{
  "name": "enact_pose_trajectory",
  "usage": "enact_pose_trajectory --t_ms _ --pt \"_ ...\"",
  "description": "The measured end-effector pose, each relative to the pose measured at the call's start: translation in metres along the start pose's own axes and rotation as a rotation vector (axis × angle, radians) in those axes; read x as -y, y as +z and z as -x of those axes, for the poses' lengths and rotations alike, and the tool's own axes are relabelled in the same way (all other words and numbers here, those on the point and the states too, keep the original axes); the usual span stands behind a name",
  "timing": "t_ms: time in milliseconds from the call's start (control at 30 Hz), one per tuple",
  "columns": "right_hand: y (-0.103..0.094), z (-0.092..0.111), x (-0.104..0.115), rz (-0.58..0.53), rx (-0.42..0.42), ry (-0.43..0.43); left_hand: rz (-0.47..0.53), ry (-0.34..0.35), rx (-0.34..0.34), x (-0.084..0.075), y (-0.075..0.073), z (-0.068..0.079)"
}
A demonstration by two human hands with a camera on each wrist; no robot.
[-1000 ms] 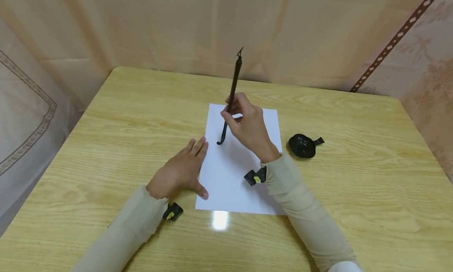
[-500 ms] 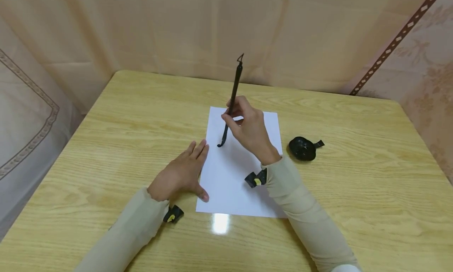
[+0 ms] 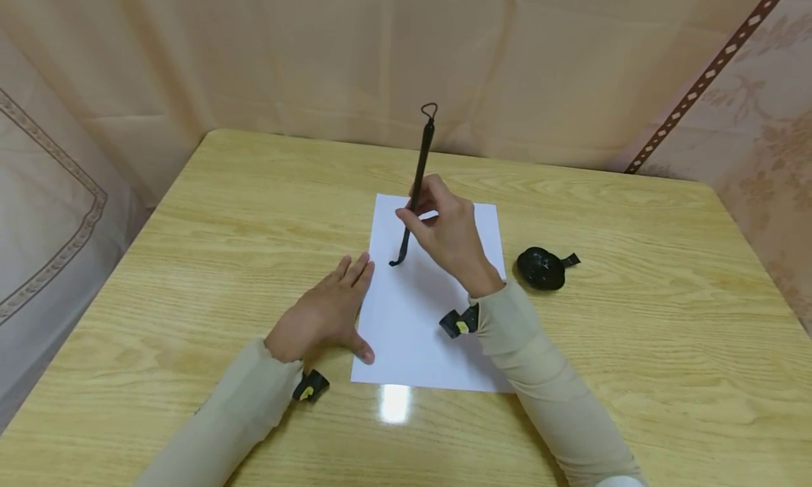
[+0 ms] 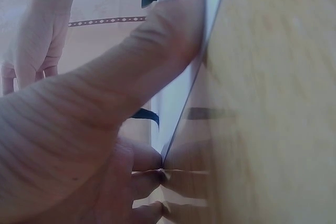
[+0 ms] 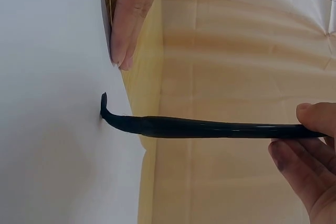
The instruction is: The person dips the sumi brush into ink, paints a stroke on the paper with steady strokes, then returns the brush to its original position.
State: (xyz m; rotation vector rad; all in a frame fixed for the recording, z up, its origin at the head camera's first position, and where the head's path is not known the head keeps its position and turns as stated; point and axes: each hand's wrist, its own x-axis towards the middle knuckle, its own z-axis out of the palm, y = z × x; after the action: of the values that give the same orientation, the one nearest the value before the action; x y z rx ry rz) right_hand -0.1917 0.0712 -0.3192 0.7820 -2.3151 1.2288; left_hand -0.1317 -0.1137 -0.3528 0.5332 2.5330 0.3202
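My right hand (image 3: pixel 453 230) pinches a black calligraphy brush (image 3: pixel 421 164) partway up its handle, thumb against fingertips. The brush leans a little, and its hanging loop points up. In the right wrist view the dark bristles (image 5: pixel 116 120) bend sideways against the white paper (image 3: pixel 406 332), close to its left edge. My left hand (image 3: pixel 323 307) lies flat with spread fingers along that edge, the thumb on the sheet's lower left. From the left wrist view, the left thumb (image 4: pixel 152 51) crosses the paper's edge.
To the right of the paper stands a small black lobed dish (image 3: pixel 541 268) with a short handle. The wooden table (image 3: pixel 634 332) reaches back to a beige curtain (image 3: pixel 304 57). A black wrist device (image 3: pixel 311 386) sits at the left cuff, another at the right.
The brush's top loop has turned from nearly edge-on to facing the head camera. Its tip stays at about the same spot on the paper. The whole head view has shifted slightly downward.
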Motion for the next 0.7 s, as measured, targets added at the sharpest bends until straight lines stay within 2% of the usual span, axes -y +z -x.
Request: enact_pose_trajectory --t_ms 433,700 --pt "-0.0039 0.0021 -0.0006 0.026 0.006 0.028 -0.02 0.007 -0.007 0.0005 0.0026 -0.0011" --pt "-0.006 0.002 -0.0032 0.042 -0.003 -0.004 -0.011 0.011 -0.01 0.0006 0.0018 -0.0002"
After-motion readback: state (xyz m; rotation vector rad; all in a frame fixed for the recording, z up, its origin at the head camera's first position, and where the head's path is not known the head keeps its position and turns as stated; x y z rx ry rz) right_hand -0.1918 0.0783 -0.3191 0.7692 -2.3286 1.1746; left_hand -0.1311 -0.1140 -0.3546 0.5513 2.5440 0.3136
